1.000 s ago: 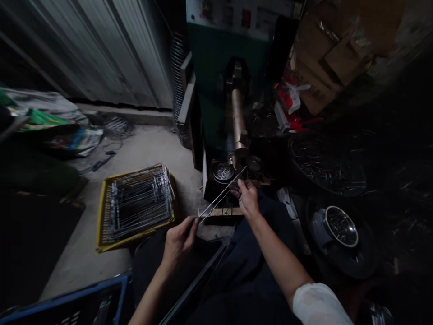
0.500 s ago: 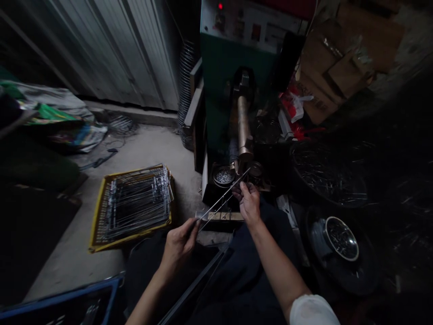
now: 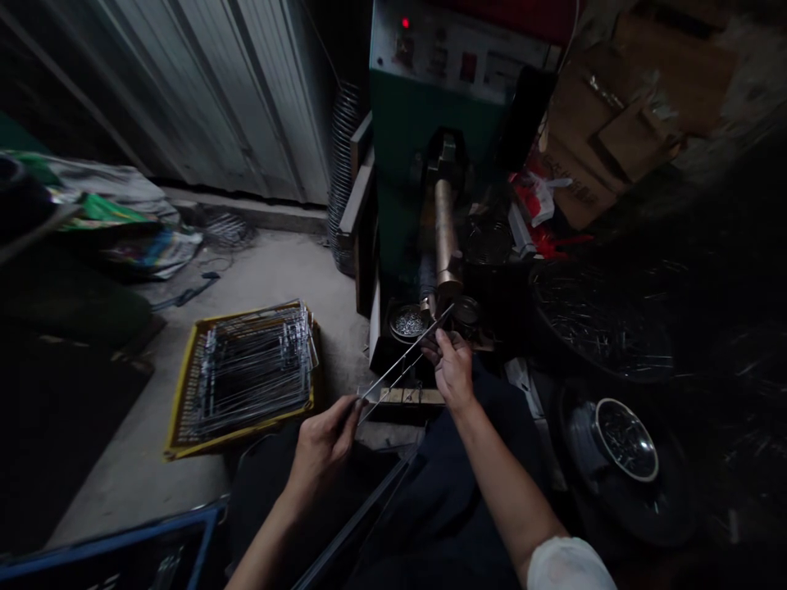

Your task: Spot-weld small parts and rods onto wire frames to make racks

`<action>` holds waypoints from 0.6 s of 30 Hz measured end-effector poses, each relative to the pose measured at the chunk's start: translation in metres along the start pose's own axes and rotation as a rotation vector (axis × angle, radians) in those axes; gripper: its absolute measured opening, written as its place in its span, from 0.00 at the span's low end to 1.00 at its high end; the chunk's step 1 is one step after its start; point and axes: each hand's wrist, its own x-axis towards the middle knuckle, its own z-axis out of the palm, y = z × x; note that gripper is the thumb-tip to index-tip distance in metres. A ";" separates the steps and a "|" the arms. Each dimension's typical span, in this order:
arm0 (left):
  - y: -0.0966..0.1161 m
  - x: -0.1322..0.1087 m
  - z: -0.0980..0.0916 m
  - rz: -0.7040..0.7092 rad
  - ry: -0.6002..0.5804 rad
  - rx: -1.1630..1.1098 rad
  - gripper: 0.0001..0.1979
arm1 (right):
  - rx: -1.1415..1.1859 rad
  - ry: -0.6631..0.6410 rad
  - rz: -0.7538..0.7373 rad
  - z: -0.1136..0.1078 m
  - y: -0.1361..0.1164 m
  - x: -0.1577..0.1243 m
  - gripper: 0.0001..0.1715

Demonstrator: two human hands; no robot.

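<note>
Wire rod [image 3: 402, 355], pinched in left fingers [image 3: 352, 405], right fingers [image 3: 438, 347] near far end

Hides the near end of the thin silver metal rod [image 3: 402, 359] inside the left hand [image 3: 323, 447] and cuts the blue plastic crate [image 3: 123, 537] at the bottom edge.

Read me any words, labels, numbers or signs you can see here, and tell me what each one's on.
Nothing can be read in full.
Control panel on the green machine: printed labels beside a lit red lamp, too blurred.
Cardboard box: dark print, too small and blurred.
Red and white packet: no legible print.
Metal rods between left hand and right hand: no marking visible.
</note>
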 end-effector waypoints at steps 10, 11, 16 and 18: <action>0.007 0.010 -0.007 0.009 -0.011 0.065 0.13 | 0.004 -0.023 0.029 0.003 -0.001 0.004 0.13; 0.007 0.010 -0.008 0.006 -0.016 0.070 0.13 | 0.008 -0.031 0.030 0.003 -0.001 0.004 0.13; 0.003 0.018 -0.011 0.022 -0.035 0.073 0.14 | -0.066 0.034 -0.005 0.001 -0.003 0.006 0.14; 0.000 0.025 -0.008 0.044 -0.035 0.074 0.16 | -0.139 0.083 -0.054 -0.001 -0.006 0.010 0.14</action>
